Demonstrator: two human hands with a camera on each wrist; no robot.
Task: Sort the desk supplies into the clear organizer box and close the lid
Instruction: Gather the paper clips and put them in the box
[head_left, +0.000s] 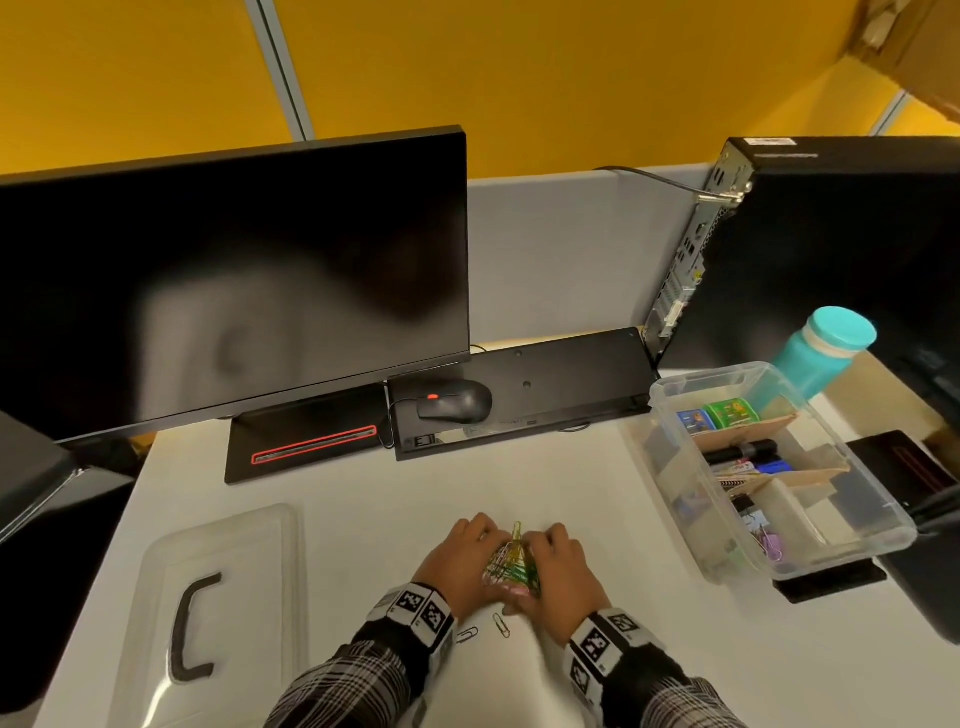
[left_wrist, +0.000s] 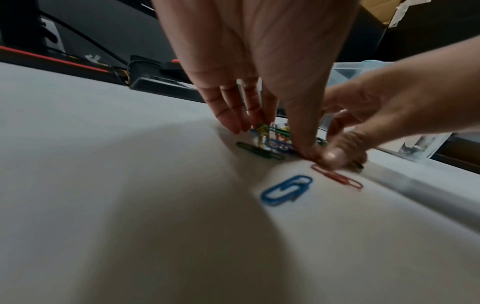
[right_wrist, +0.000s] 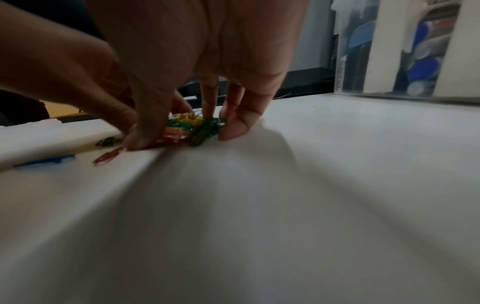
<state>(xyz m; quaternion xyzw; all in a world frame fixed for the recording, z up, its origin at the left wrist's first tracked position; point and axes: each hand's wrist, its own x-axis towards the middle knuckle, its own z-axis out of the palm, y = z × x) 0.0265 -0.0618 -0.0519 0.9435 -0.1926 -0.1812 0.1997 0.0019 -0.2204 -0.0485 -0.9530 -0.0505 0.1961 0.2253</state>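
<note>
cupping a heap of coloured paper clips (head_left: 511, 564) between them, the left hand (head_left: 457, 558) and right hand (head_left: 563, 577) sit on the white desk (head_left: 363, 499) near its front edge, fingers bent down around the pile, thumbs meeting at the near side. pile's far side is hidden by fingers; clip count can't be told. both wrist views are blurred. one yellow clip sticks up out of the heap, long axis pointing away from the person. two loose clips lie flat just behind the hands: blue clip (left_wrist: 285, 190) and red clip (left_wrist: 337, 176), the red one touching or nearly touching a thumb tip; their long axes run roughly toward the pile. a green clip (left_wrist: 259, 152) lies flat at the pile's left edge.

clear organizer box (head_left: 670, 395) stands open to the right, well apart from the hands, long axis running away from the person, split by cardboard dividers. far section: blue and green small tape-like rolls. middle: black marker and some pens, details hard to read. near section: a few clips, rest unclear through the wall. its lid (head_left: 218, 597) lies flat at the left with a black handle, near edge cut off by the frame.

behind: monitor (head_left: 234, 280), mouse (head_left: 457, 402), teal bottle (head_left: 821, 353) beside the box, pc tower (head_left: 831, 249) partly cut off.
</note>
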